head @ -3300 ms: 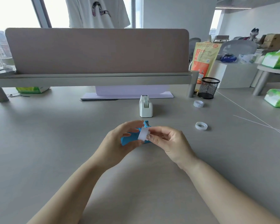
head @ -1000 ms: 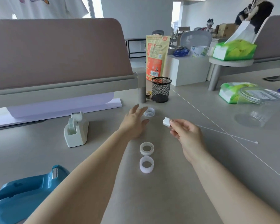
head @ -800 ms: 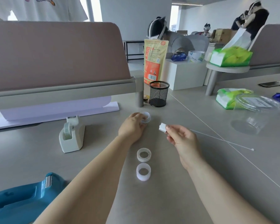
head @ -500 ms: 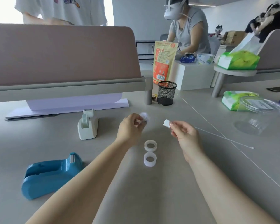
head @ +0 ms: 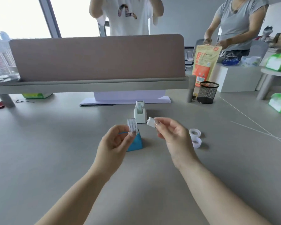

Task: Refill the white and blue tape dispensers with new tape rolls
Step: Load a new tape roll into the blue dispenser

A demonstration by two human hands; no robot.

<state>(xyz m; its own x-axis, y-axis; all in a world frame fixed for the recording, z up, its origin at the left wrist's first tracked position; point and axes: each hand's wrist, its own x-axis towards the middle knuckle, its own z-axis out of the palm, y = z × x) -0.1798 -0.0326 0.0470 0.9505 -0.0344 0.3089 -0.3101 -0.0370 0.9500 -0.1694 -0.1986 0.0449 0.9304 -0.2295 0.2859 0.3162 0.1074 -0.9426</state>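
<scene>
My left hand (head: 114, 144) pinches a new tape roll (head: 132, 125) upright by its edge, above the desk. My right hand (head: 172, 135) holds a small white spool core (head: 151, 122) between thumb and fingers, a little to the right of the roll. The blue tape dispenser (head: 135, 142) lies on the desk just behind my left hand, mostly hidden by it. The white tape dispenser (head: 140, 112) stands upright farther back, behind both hands. Two more tape rolls (head: 195, 132) lie flat on the desk to the right of my right hand.
A black mesh pen cup (head: 207, 92) stands at the back right beside an orange bag (head: 204, 62). A partition screen (head: 97, 57) on a raised shelf runs across the back. Green tissue packs (head: 280, 103) lie at the far right. Two people stand behind the desk.
My left hand reached to the far roll by the pen cup, picked it up and brought it in front of me. My view swung left, so the blue dispenser is now behind my left hand.
</scene>
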